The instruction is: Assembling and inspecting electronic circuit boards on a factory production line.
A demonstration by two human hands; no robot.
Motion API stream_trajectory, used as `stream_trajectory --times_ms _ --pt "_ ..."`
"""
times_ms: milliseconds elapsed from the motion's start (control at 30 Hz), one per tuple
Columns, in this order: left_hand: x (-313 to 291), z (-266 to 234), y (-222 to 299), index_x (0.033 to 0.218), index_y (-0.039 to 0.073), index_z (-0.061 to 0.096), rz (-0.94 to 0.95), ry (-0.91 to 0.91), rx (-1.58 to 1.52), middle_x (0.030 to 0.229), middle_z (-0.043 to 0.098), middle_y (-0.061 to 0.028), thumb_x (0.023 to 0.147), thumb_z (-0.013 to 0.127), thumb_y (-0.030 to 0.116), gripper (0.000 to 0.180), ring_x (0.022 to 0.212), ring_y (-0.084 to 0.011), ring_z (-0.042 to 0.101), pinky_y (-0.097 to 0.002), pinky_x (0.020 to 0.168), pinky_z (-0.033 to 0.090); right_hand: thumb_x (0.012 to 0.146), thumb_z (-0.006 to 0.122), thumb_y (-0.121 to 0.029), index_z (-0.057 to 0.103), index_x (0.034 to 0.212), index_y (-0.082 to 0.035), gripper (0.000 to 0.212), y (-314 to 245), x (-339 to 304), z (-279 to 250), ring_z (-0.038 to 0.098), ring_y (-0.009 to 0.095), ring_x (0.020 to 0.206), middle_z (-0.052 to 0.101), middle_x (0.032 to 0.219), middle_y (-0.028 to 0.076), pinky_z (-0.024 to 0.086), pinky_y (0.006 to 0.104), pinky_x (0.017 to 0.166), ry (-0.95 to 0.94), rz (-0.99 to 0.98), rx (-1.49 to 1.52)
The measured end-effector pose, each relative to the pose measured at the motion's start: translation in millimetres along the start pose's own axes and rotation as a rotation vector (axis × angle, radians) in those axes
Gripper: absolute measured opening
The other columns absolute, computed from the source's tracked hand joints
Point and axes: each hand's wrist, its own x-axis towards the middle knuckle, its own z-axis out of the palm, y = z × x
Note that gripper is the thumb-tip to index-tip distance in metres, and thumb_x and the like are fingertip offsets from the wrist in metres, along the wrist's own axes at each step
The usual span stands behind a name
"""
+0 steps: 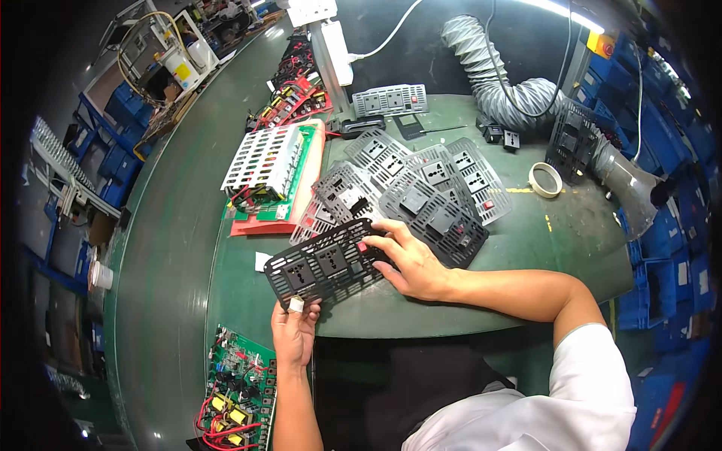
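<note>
A black slotted socket panel is held tilted above the front of the green bench. It carries two sockets and a small red rocker switch near its right end. My left hand grips the panel's lower left edge from below, its fingers partly hidden behind it; a small white piece shows at a fingertip. My right hand is closed about the right end, with a fingertip at the switch and the thumb lower down. Just behind lies a pile of similar panels, some face up, others face down.
Left of the pile, a white perforated housing sits on a green circuit board. Another circuit board lies at lower left. A tape roll and a grey flexible duct stand at right. Blue bins line the right side.
</note>
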Motion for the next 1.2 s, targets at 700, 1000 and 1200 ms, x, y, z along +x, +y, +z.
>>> stream_trajectory --times_ms 700,1000,1200 --pt "0.4 -0.7 0.4 0.116 0.003 0.056 0.023 -0.023 0.033 0.104 0.066 -0.0127 0.097 0.057 0.014 0.022 0.086 -0.0167 0.063 -0.0264 0.076 0.050 0.081 0.070 -0.003 0.053 0.124 -0.005 0.046 -1.6 2.1 -0.6 0.056 0.037 0.107 0.044 0.130 0.021 0.050 0.0399 0.088 0.010 -0.028 -0.060" --pt "-0.5 -1.0 0.9 0.112 0.005 0.058 0.002 -0.028 0.006 0.103 0.067 -0.0114 0.098 0.056 0.014 0.017 0.086 -0.0151 0.064 -0.0267 0.077 0.050 0.080 0.070 0.002 0.051 0.125 -0.002 0.048 1.2 -0.8 4.9 0.062 0.032 0.097 0.044 0.129 0.020 0.051 0.0367 0.084 -0.024 0.030 0.003" --pt "0.4 -1.4 -1.6 0.113 0.005 0.057 0.010 -0.022 0.002 0.103 0.067 -0.0118 0.097 0.057 0.012 0.018 0.086 -0.0159 0.064 -0.0266 0.076 0.050 0.079 0.070 0.002 0.053 0.123 -0.003 0.047 -2.0 1.4 0.4 0.061 0.033 0.098 0.045 0.126 0.019 0.050 0.0368 0.084 -0.012 0.015 0.000"
